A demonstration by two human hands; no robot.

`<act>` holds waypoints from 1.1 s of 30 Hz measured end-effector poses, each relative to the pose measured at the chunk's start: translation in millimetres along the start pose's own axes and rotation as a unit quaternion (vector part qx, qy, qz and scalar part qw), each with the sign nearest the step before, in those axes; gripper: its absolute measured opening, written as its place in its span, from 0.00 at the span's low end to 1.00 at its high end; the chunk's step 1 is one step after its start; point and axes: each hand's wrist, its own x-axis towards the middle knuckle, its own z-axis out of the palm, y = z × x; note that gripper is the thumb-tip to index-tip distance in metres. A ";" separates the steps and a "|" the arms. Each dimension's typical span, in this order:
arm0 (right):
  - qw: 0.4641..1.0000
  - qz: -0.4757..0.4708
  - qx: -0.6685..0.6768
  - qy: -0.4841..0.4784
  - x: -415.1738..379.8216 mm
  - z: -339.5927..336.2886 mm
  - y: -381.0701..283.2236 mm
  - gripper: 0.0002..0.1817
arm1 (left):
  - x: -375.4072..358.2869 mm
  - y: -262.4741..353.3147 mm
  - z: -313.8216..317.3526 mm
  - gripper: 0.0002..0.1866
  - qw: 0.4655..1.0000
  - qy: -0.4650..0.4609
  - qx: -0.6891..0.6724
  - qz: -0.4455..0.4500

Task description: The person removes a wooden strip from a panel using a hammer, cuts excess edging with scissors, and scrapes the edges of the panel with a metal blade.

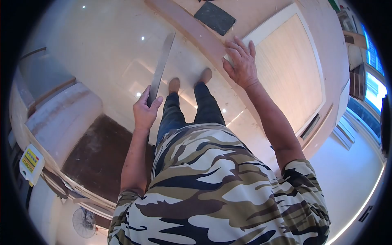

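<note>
My left hand (145, 110) grips the lower end of a long flat metal straightedge (162, 65), which points up and away over the glossy floor. My right hand (241, 61) rests with fingers spread on the edge of a large wooden panel (286, 69) that has a pale framed inset. The two hands are well apart, with my legs and brown shoes (190, 81) between them. My camouflage shirt fills the lower part of the view.
A dark rectangular pad (214, 17) lies on the wood near the top. At left stand a grey padded bench (61, 118), a dark brown board (98, 155), a white and yellow canister (30, 163) and a floor fan (83, 222). Windows are at right.
</note>
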 end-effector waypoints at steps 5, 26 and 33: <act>1.000 -0.002 0.005 0.007 -0.3 1.8 -2.6 0.16 | -2.6 0.1 -0.8 0.33 1.000 -0.009 -0.018 -0.019; 0.995 0.038 0.060 0.072 -18.0 -1.2 -22.4 0.08 | 3.2 42.8 -11.2 0.35 0.979 -0.106 0.014 -0.174; 0.982 0.135 0.056 0.119 -41.1 -26.9 2.4 0.31 | -2.0 59.0 17.4 0.29 0.987 -0.118 0.107 0.030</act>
